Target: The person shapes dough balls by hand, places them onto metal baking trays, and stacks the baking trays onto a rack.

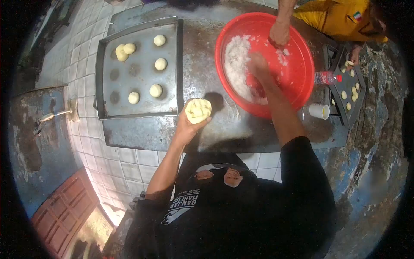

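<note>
Scuffed grey tabletop [200,60], left hand [187,128] cupping dimpled dough [198,110], right hand [259,65] blurred beside crumbly white heap [236,62], grip unclear

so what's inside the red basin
The red basin holds a crumbly white heap; the person's right hand and a co-worker's hand reach in. What lies under the heap is covered.
</note>
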